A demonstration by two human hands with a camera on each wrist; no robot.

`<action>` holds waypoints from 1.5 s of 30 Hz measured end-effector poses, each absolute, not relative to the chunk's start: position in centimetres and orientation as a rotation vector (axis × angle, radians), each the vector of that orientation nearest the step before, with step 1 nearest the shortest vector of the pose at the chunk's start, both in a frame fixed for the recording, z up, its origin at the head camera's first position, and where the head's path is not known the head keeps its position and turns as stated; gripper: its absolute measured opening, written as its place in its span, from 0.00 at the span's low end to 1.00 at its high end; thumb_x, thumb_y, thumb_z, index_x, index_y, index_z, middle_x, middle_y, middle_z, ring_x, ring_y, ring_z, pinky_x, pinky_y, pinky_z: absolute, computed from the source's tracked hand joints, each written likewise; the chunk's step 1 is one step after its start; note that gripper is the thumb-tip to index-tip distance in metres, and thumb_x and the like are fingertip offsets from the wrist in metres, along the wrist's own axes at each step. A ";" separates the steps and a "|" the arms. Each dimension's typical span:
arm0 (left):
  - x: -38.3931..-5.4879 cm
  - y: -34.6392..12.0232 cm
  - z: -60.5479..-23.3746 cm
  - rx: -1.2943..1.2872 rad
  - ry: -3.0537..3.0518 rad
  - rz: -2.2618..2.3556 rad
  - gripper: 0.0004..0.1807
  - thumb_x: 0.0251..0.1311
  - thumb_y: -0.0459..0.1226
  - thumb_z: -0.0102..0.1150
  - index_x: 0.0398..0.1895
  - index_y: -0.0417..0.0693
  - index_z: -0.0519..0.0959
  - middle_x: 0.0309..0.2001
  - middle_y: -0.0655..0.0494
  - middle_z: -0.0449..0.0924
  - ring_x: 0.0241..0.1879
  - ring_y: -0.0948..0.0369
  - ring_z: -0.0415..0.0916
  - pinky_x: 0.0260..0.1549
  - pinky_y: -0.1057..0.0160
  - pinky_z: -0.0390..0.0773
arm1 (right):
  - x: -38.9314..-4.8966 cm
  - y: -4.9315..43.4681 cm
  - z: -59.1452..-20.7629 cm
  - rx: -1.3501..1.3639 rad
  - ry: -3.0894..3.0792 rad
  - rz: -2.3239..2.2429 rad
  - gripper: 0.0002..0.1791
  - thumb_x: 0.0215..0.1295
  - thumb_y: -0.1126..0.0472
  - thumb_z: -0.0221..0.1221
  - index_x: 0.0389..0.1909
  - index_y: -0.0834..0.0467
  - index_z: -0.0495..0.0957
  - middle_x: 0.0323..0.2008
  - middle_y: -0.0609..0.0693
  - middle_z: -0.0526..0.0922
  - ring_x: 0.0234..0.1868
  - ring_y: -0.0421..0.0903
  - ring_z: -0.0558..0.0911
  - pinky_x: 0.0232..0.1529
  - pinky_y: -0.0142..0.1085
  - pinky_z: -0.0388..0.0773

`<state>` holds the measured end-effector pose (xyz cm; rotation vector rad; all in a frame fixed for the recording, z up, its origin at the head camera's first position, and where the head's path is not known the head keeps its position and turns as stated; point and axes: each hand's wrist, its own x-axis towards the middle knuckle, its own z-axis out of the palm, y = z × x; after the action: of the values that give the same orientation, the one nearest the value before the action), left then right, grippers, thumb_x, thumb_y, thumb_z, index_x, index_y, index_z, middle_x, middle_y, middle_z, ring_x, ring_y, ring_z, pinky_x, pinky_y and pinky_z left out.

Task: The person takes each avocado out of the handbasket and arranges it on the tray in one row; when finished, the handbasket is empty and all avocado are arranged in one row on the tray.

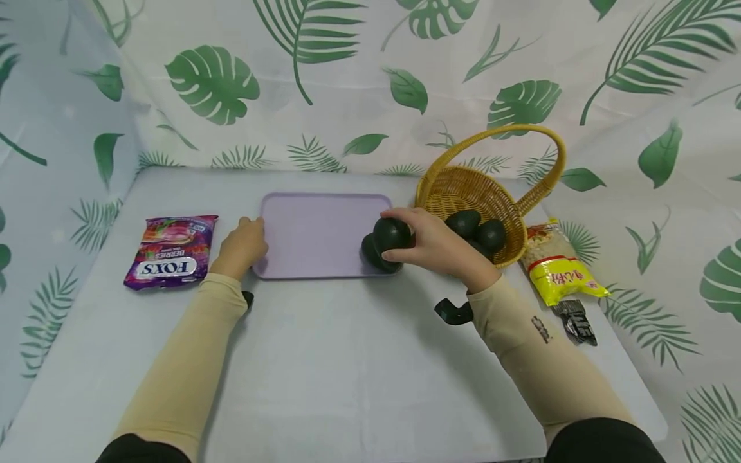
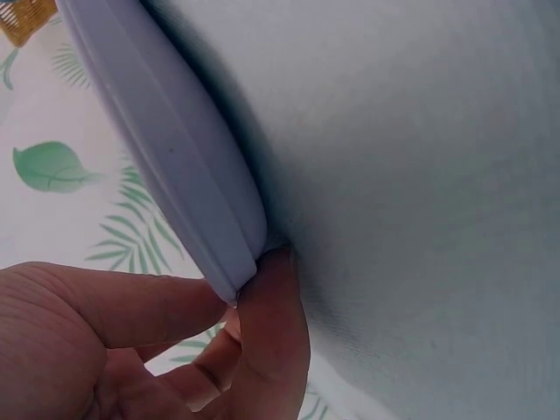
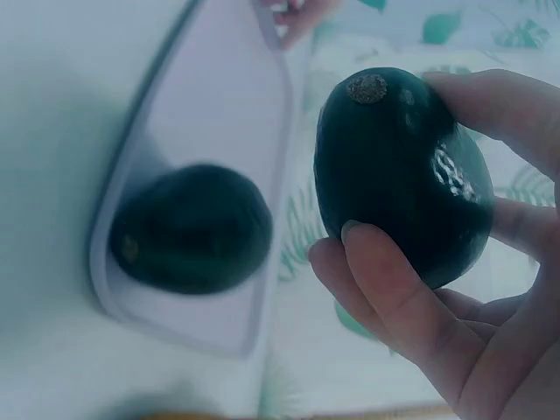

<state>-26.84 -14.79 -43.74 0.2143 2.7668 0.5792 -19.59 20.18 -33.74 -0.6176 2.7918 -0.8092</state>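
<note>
My right hand grips a dark green avocado with thumb and fingers round its sides. It is held over the right end of a lilac tray. Below it a second avocado lies on the tray, partly covered by the held one in the head view. At the tray's left edge, my left hand pinches the rim between thumb and finger, as the left wrist view shows close up. Several more avocados sit in a wicker basket, just beyond the right hand.
The basket's tall handle arches up behind the right hand. A purple candy bag lies left of the left hand. Right of the basket are a yellow food packet and a small black packet, near the table's right edge.
</note>
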 end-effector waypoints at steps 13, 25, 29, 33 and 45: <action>-26.8 -14.6 -43.3 0.208 2.778 0.561 0.29 0.64 0.29 0.44 0.69 0.27 0.60 0.57 0.25 0.62 0.47 0.33 0.73 0.44 0.36 0.78 | -21.7 14.9 -36.6 -0.686 2.780 -0.512 0.39 0.58 0.46 0.69 0.70 0.48 0.66 0.58 0.62 0.72 0.51 0.54 0.76 0.52 0.48 0.79; -26.8 -14.7 -43.2 0.208 2.769 0.575 0.28 0.64 0.28 0.45 0.68 0.27 0.60 0.57 0.25 0.62 0.47 0.33 0.73 0.45 0.36 0.78 | -22.1 13.1 -38.0 -0.552 2.801 -0.319 0.38 0.60 0.47 0.67 0.71 0.48 0.66 0.56 0.64 0.70 0.42 0.58 0.80 0.44 0.47 0.81; -26.7 -14.6 -43.1 0.201 2.764 0.576 0.28 0.64 0.28 0.45 0.68 0.27 0.60 0.57 0.25 0.62 0.48 0.32 0.73 0.45 0.35 0.78 | -22.1 13.0 -38.1 -0.513 2.812 -0.252 0.38 0.60 0.48 0.67 0.71 0.49 0.66 0.56 0.64 0.70 0.43 0.59 0.80 0.45 0.48 0.81; -26.7 -14.5 -42.9 0.201 2.756 0.572 0.30 0.64 0.28 0.45 0.70 0.27 0.58 0.58 0.24 0.61 0.49 0.32 0.73 0.46 0.35 0.78 | -22.1 13.0 -38.4 -0.491 2.816 -0.188 0.38 0.60 0.48 0.67 0.71 0.50 0.66 0.57 0.65 0.70 0.45 0.60 0.80 0.48 0.50 0.80; -26.7 -14.5 -42.8 0.196 2.752 0.567 0.31 0.65 0.28 0.45 0.71 0.27 0.56 0.60 0.23 0.60 0.49 0.31 0.72 0.46 0.35 0.77 | -22.1 13.4 -39.3 -0.463 2.863 -0.139 0.40 0.61 0.43 0.66 0.72 0.50 0.65 0.58 0.66 0.71 0.48 0.63 0.80 0.49 0.53 0.81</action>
<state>-26.68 -14.52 -42.81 0.1956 2.7521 0.5665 -22.10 13.36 -39.31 -0.4628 2.8628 -0.1386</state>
